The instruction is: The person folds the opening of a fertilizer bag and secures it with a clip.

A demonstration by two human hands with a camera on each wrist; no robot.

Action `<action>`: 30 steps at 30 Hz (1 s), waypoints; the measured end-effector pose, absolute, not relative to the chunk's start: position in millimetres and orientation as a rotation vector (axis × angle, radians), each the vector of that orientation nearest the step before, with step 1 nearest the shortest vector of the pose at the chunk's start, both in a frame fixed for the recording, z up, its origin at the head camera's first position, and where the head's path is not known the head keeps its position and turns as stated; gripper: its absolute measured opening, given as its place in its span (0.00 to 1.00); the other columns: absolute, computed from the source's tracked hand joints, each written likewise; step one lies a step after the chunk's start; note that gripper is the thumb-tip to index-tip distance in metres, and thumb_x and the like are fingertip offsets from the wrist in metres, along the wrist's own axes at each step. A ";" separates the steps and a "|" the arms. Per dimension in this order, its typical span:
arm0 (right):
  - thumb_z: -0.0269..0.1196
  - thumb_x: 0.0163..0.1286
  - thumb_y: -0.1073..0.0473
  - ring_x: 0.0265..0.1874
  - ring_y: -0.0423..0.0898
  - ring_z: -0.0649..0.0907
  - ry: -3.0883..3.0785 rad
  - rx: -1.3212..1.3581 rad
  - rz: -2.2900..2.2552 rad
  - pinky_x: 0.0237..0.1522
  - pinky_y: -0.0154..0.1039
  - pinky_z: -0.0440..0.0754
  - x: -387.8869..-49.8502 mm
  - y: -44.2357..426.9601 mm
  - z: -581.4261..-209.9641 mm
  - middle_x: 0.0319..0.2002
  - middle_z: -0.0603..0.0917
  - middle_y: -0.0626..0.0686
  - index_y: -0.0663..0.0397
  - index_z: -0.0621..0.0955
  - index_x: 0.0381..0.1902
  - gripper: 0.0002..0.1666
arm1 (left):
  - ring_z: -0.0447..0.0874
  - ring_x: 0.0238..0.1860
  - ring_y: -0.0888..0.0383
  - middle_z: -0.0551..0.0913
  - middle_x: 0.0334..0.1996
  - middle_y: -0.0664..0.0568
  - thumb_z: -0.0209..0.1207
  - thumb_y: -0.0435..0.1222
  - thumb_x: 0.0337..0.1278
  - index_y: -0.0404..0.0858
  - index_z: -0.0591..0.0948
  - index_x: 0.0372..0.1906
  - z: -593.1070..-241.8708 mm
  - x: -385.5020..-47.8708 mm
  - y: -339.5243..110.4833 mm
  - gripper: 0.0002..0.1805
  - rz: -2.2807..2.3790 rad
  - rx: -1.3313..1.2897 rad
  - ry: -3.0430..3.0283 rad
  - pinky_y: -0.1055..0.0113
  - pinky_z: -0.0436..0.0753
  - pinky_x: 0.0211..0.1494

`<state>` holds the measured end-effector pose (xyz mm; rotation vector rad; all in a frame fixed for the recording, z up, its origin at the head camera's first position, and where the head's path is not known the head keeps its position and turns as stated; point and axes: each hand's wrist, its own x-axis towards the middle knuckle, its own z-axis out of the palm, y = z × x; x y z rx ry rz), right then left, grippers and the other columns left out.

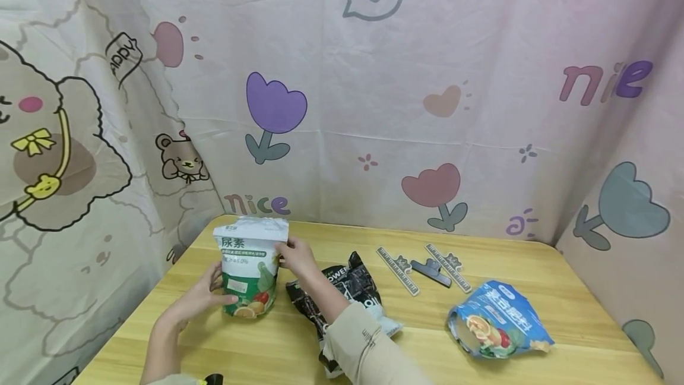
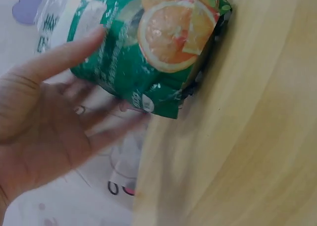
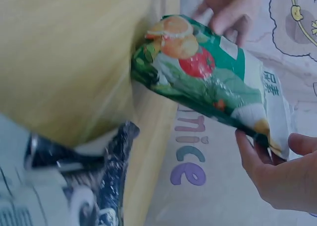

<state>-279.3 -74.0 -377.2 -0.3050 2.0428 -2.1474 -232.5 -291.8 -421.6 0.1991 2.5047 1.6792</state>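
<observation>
A green and white fertilizer bag (image 1: 248, 272) with printed fruit stands upright at the left of the table. My right hand (image 1: 297, 257) pinches its upper right edge; in the right wrist view that hand (image 3: 282, 179) has thumb and fingers on either side of the edge. On the bag's other side is my left hand (image 1: 200, 297), low down. The left wrist view shows this hand (image 2: 49, 122) with its fingers spread and nearly straight, the thumb over the bag's front (image 2: 114, 62) and the fingertips partly hidden behind it.
A black and pale-blue bag (image 1: 355, 281) lies under my right forearm, partly covered. Farther right are two clear ruler-like clips (image 1: 398, 271), a dark clip (image 1: 431, 272) and a blue fertilizer bag (image 1: 497, 322). Printed curtains (image 1: 347, 106) hang around the wooden table (image 1: 256, 355).
</observation>
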 end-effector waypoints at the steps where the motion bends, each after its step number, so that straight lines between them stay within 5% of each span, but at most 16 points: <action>1: 0.54 0.68 0.62 0.37 0.46 0.78 2.057 -0.310 -2.145 0.41 0.44 0.80 -279.8 -73.1 -376.3 0.34 0.78 0.53 0.68 0.77 0.48 0.15 | 0.43 0.63 0.28 0.45 0.64 0.23 0.65 0.30 0.47 0.23 0.37 0.66 -421.3 -231.0 -290.1 0.53 1.624 0.188 2.511 0.38 0.48 0.61; 6: 0.55 0.68 0.62 0.32 0.45 0.80 2.182 -0.378 -2.101 0.37 0.40 0.81 -279.9 -69.3 -371.4 0.31 0.79 0.53 0.68 0.79 0.44 0.14 | 0.49 0.60 0.26 0.50 0.59 0.20 0.64 0.29 0.47 0.19 0.36 0.63 -424.9 -227.6 -282.6 0.52 1.544 0.160 2.532 0.37 0.50 0.60; 12: 0.56 0.67 0.64 0.31 0.45 0.82 2.221 -0.449 -2.027 0.36 0.40 0.82 -276.2 -66.3 -365.0 0.34 0.82 0.54 0.68 0.81 0.42 0.12 | 0.61 0.56 0.34 0.58 0.56 0.27 0.68 0.24 0.38 0.23 0.42 0.63 -431.6 -229.6 -280.0 0.52 1.674 0.277 2.537 0.43 0.60 0.59; 21: 0.57 0.66 0.65 0.32 0.46 0.83 2.286 -0.575 -1.856 0.35 0.36 0.81 -273.9 -59.3 -351.3 0.34 0.83 0.55 0.69 0.81 0.40 0.11 | 0.62 0.56 0.34 0.57 0.59 0.29 0.71 0.23 0.26 0.31 0.43 0.67 -435.7 -240.6 -277.1 0.60 1.734 0.407 2.561 0.42 0.61 0.58; 30: 0.56 0.67 0.65 0.36 0.47 0.82 2.264 -0.564 -1.891 0.40 0.40 0.81 -284.6 -53.8 -352.9 0.38 0.82 0.56 0.69 0.81 0.43 0.12 | 0.57 0.57 0.30 0.55 0.57 0.25 0.71 0.21 0.27 0.23 0.40 0.63 -438.7 -264.6 -277.8 0.59 1.660 0.403 2.587 0.39 0.55 0.61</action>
